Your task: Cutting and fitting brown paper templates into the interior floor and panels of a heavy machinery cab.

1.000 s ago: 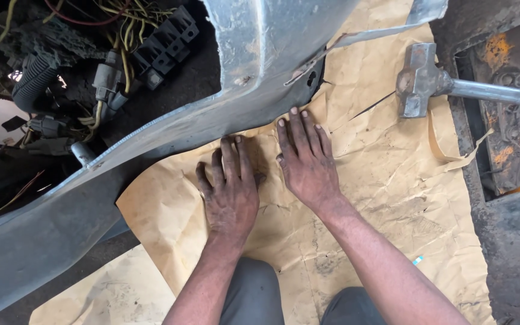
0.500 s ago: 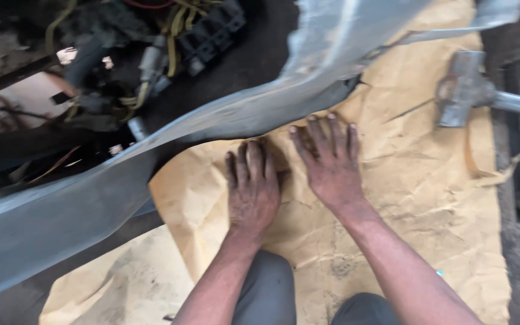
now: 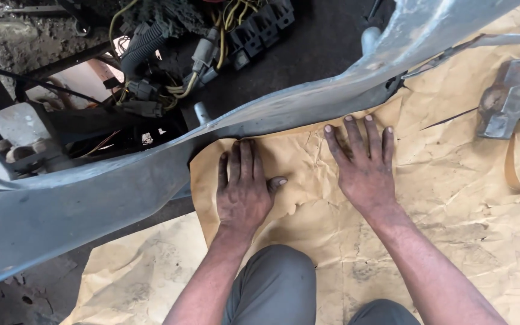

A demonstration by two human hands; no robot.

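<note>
Paper (image 3: 452,198): tan, creased and smudged sheet spread flat on the ground; it is the landmark for every place below.
Left hand (image 3: 243,191): lies palm down on the paper's upper left part, fingers straight and close together, thumb out to the side; it grips nothing, only presses flat.
Left fingertips (image 3: 241,147): touching or just short of the panel's edge; which one cannot be told.
Right hand (image 3: 365,165): lies palm down on the paper near its upper middle, fingers spread apart and flat; it holds nothing.
Right fingertips (image 3: 348,122): just below the panel's edge, on bare paper.
Hands to each other: side by side on the paper, near but apart, both dark with grime.
Panel (image 3: 109,192): long grey sheet-metal body piece, scuffed; it runs slantwise over the paper's upper left edge and covers that part of the sheet.
Tear (image 3: 392,85): dark ragged spot in the panel's edge, above the right hand.
Hammer (image 3: 510,99): grey metal head lying on the paper's upper right part, well apart from both hands.
Strip (image 3: 516,174): loose curl of paper at the sheet's right edge, below the hammer.
Wiring (image 3: 212,48): connectors, cables and yellow leads beyond the panel, past the paper's top left.
Knees (image 3: 275,289): grey trousers over the paper's lower edge, between the forearms.
</note>
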